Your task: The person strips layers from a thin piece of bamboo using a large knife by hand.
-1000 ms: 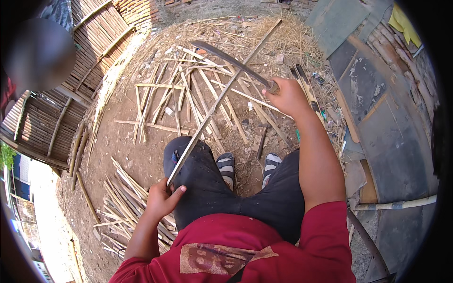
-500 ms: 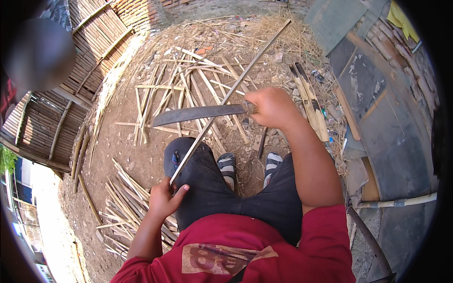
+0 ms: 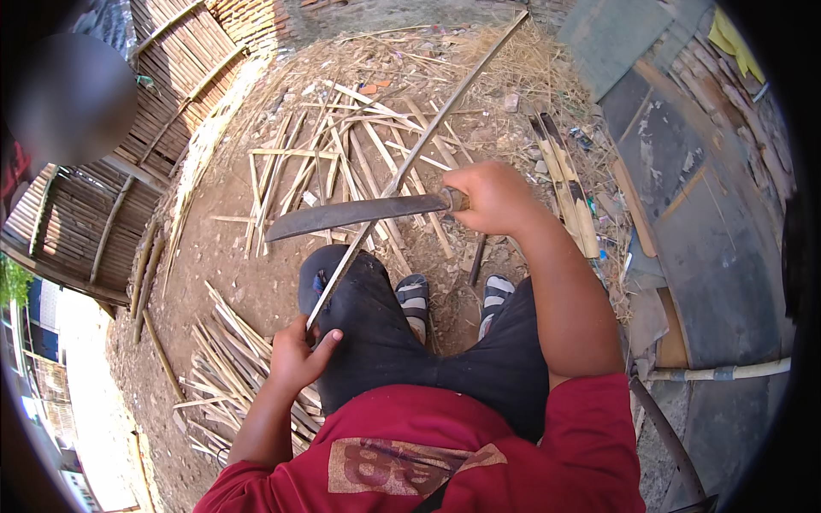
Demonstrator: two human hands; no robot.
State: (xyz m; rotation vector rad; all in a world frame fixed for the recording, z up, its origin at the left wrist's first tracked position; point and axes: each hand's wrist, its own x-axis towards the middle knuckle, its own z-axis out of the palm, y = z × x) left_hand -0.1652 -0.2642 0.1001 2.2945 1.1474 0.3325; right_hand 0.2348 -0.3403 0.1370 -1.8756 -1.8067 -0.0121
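My right hand [image 3: 496, 197] is closed around the handle of a machete [image 3: 342, 217]. Its broad dark blade points left, crossing a long thin bamboo strip [image 3: 457, 96] above my left knee. My left hand [image 3: 298, 357] grips the near end of that strip beside my left thigh, thumb out to the side. From there the strip slants away to the upper right, its far end over the straw. Whether the blade's edge bites into the strip, I cannot tell.
Loose split strips [image 3: 359, 154] lie criss-crossed on the dirt ahead of my feet. A pile of cut strips [image 3: 235, 359] sits by my left side. Two split bamboo lengths [image 3: 564, 184] lie at the right, near dark boards [image 3: 710, 231]. Slatted bamboo panels [image 3: 180, 81] stand at the left.
The strip's far end has risen a little in the picture. The machete blade has shifted slightly down and left, its crossing with the strip now closer to my left hand. Both grips are unchanged.
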